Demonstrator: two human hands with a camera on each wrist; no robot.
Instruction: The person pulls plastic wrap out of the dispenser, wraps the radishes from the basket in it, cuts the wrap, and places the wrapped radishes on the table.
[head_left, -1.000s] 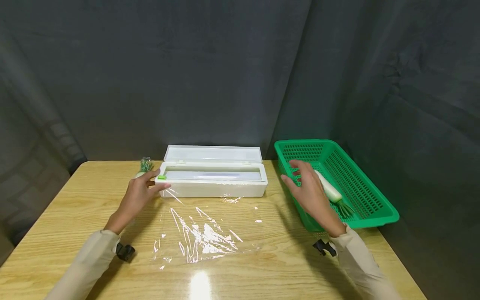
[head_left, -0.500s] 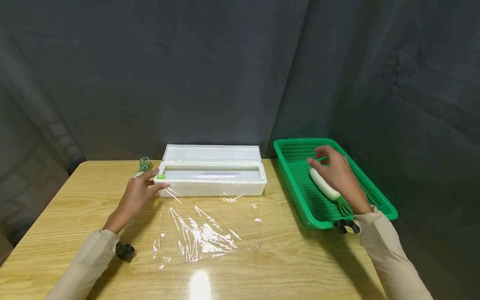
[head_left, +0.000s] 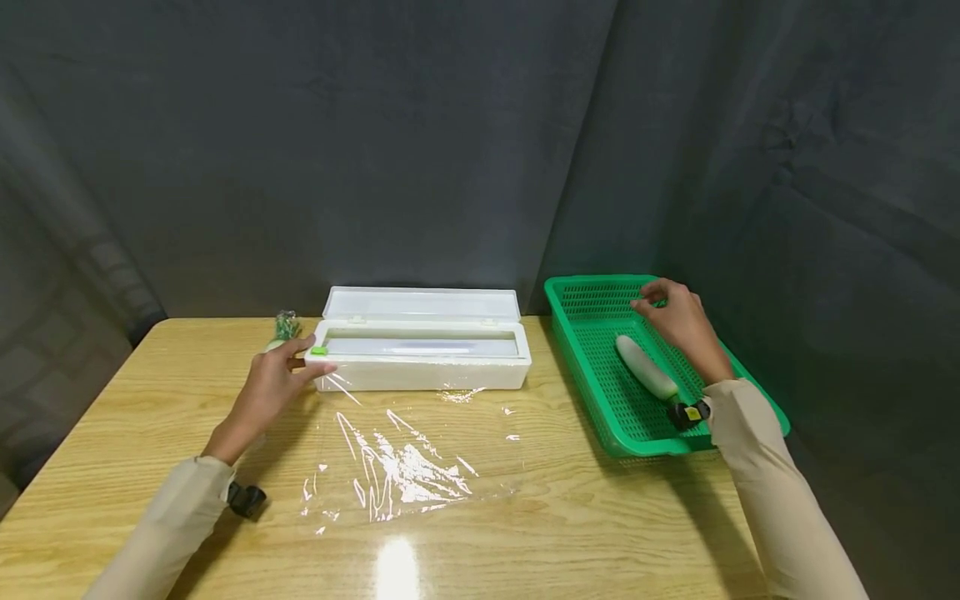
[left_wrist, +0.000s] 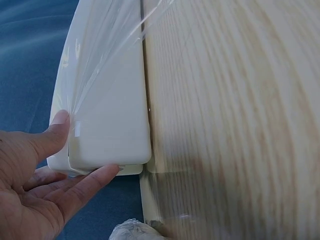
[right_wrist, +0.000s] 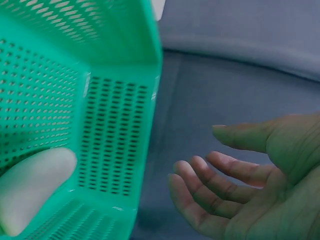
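Note:
My left hand [head_left: 264, 385] grips the left end of a white cling film dispenser [head_left: 427, 376], thumb on its upper edge and fingers at its end in the left wrist view. Its lid [head_left: 422, 302] stands raised at the back. From the front, a sheet of clear cling film [head_left: 408, 471] lies spread on the table. My right hand [head_left: 681, 323] hovers over the green basket [head_left: 651, 448] and holds nothing; its fingers are loosely bent in the right wrist view. Inside the basket lies a white radish [head_left: 643, 367]; my wrist strap hides its leaf end.
A second radish [head_left: 287, 327], apparently wrapped in film, lies left of the dispenser, partly behind my left hand. Wooden table [head_left: 570, 533] shows in front and at the left. A dark curtain [head_left: 420, 150] hangs behind the table and at the right.
My right hand has moved right and away from me, from the basket's left rim to over its far right part. The left hand stays on the dispenser.

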